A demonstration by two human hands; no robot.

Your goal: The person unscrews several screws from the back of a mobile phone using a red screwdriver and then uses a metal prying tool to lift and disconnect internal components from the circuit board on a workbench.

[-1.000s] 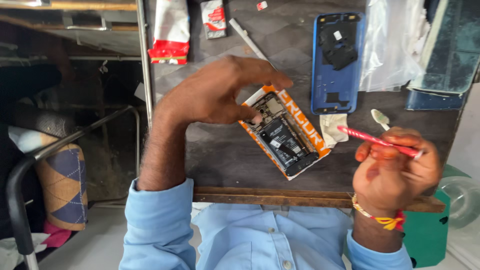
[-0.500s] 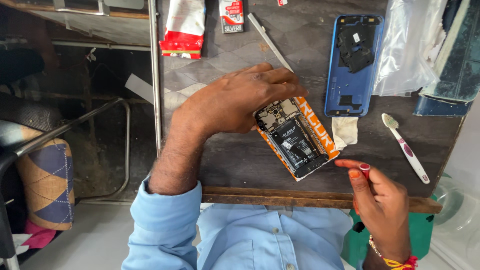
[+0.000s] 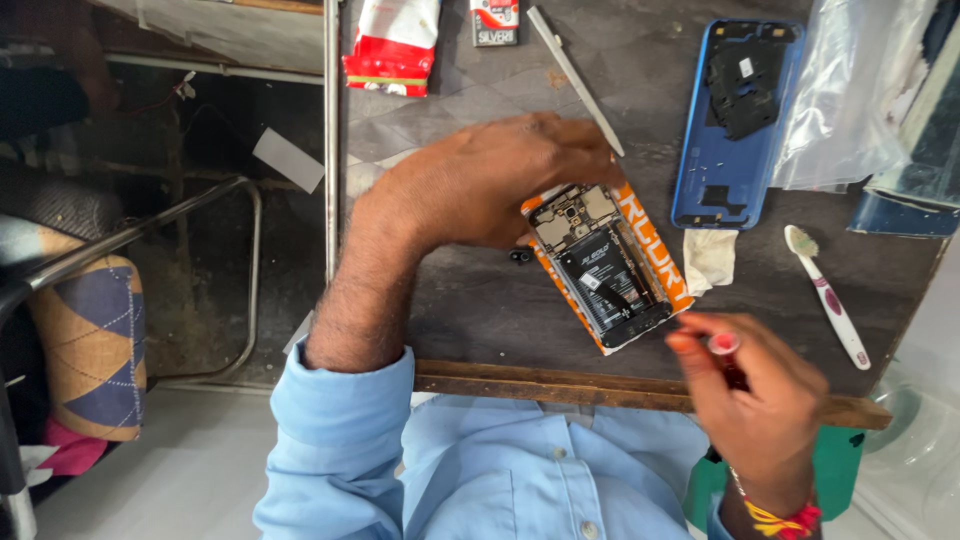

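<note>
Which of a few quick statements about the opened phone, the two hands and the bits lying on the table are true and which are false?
1. The left hand rests on the top end of the opened phone. True.
2. The right hand holds a red-handled tool. True.
3. The blue back cover is fitted on the phone. False: it lies apart on the table, inner side up.
4. The toothbrush is in the left hand. False: it lies on the table, right of the phone.
5. A white cloth lies below the blue cover. True.
</note>
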